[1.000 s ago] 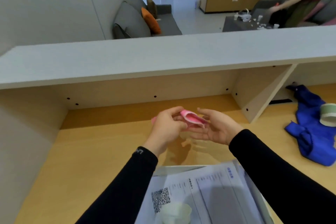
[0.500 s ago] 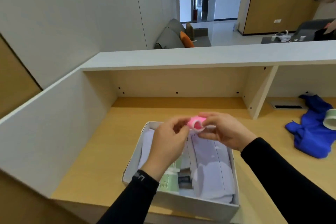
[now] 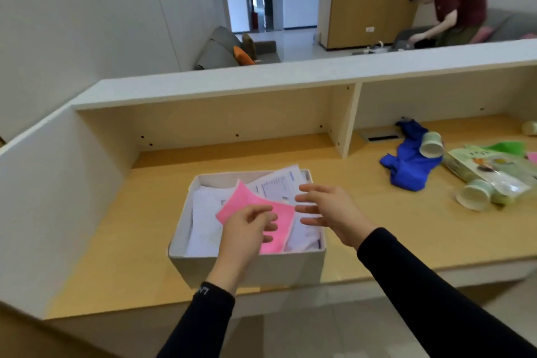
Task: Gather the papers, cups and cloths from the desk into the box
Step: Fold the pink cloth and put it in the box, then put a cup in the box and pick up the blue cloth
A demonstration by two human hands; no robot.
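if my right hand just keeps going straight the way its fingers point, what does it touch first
Probably the pink cloth. The right hand hovers open over the white box, fingers aimed leftward at the cloth's near edge. How high the hand is remains unclear, so it might pass just over.

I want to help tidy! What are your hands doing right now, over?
Left hand and right hand open above white cardboard box. Flat pink cloth lies on papers inside. Nothing in the way.
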